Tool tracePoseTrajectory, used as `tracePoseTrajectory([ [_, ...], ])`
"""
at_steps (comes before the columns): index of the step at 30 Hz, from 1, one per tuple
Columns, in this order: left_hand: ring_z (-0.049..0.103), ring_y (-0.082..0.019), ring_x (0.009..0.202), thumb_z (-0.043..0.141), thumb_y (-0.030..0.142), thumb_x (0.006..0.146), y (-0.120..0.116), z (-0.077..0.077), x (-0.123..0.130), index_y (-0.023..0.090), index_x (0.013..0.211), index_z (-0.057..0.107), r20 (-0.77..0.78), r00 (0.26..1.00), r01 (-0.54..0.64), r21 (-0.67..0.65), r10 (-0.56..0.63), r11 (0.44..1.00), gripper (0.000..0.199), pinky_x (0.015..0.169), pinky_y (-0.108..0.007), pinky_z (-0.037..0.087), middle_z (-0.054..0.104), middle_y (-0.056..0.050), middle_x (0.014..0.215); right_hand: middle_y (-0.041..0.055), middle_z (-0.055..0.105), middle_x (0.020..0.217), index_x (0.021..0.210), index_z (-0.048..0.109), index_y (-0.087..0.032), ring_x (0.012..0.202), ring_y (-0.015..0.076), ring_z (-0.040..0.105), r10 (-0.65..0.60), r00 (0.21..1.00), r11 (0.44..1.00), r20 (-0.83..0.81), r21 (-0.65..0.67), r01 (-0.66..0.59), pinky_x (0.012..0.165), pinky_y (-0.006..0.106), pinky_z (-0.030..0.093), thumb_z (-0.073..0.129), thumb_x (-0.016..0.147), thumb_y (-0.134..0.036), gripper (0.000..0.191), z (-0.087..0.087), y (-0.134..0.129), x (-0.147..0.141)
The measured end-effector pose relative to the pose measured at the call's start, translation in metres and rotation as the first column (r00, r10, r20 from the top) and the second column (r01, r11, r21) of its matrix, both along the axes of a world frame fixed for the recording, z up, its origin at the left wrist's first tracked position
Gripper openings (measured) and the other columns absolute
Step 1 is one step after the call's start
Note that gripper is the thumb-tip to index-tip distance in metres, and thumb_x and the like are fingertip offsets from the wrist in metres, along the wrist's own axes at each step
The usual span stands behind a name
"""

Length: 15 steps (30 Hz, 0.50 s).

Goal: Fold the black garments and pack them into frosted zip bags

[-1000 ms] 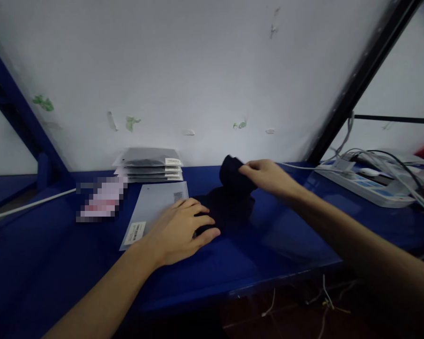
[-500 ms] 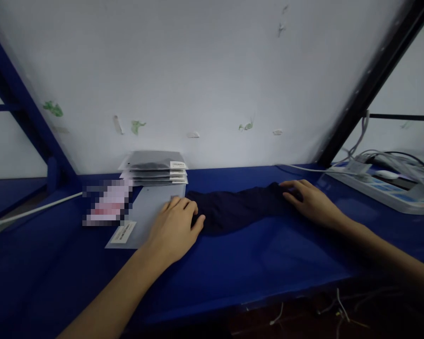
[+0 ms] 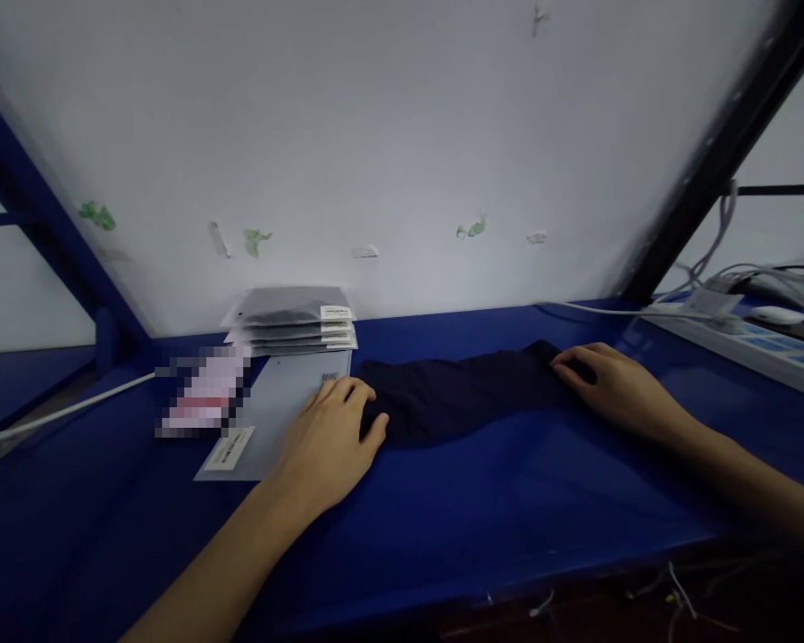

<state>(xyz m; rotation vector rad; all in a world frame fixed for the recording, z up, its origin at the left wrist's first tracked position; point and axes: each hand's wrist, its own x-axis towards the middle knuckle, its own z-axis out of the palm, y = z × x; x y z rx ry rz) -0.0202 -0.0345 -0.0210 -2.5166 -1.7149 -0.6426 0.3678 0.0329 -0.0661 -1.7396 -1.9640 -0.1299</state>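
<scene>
A long piece of dark navy cloth [image 3: 462, 393] lies stretched sideways across the blue table. My left hand [image 3: 335, 438] is at its left end, with curled fingers and thumb around the fabric; the fingertips are partly hidden. Under that hand lies a flat grey plastic bag [image 3: 288, 384] with a white barcode label. At the cloth's right end, my right hand [image 3: 620, 388] pinches the edge between thumb and fingers.
A stack of grey packed bags [image 3: 295, 308] stands against the white wall. Left of it lies a blurred pinkish phone-like thing [image 3: 207, 393] with a white cable. A power strip [image 3: 764, 344] with tangled cords sits at the right. The table's front edge [image 3: 482, 585] is near me.
My right hand has shifted a little to the right with the cloth's end, and the cloth looks longer and flatter. My left hand stays in place. The view has turned slightly.
</scene>
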Motion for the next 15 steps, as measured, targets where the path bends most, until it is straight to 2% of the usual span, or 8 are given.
tracePoseTrajectory([
  [7, 0.053, -0.029, 0.119, 0.047, 0.037, 0.095, -0.0016, 0.0060, 0.0031, 0.020, 0.115, 0.061, -0.003, 0.999, -0.043, -0.084, 0.043, 0.996, 0.030, 0.100, -0.049, 0.045, 0.060, -0.008, 0.128, 0.0134, 0.063, 0.111, 0.108, 0.067, -0.021, 0.105, 0.0295, 0.058, -0.006, 0.999, 0.999, 0.031, -0.033, 0.007, 0.096, 0.041, 0.043, 0.045, 0.092, -0.041, 0.034, 0.0024, -0.0001, -0.0003],
  [15, 0.053, -0.030, 0.119, 0.048, 0.038, 0.094, -0.0015, 0.0049, 0.0012, 0.020, 0.114, 0.063, 0.000, 0.999, -0.036, -0.067, 0.036, 0.997, 0.030, 0.100, -0.051, 0.046, 0.061, -0.008, 0.128, 0.0136, 0.064, 0.110, 0.108, 0.066, -0.021, 0.104, 0.0299, 0.059, -0.018, 1.000, 0.999, 0.023, -0.050, 0.019, 0.094, 0.041, 0.044, 0.045, 0.091, -0.042, 0.034, 0.0011, 0.0009, -0.0002],
])
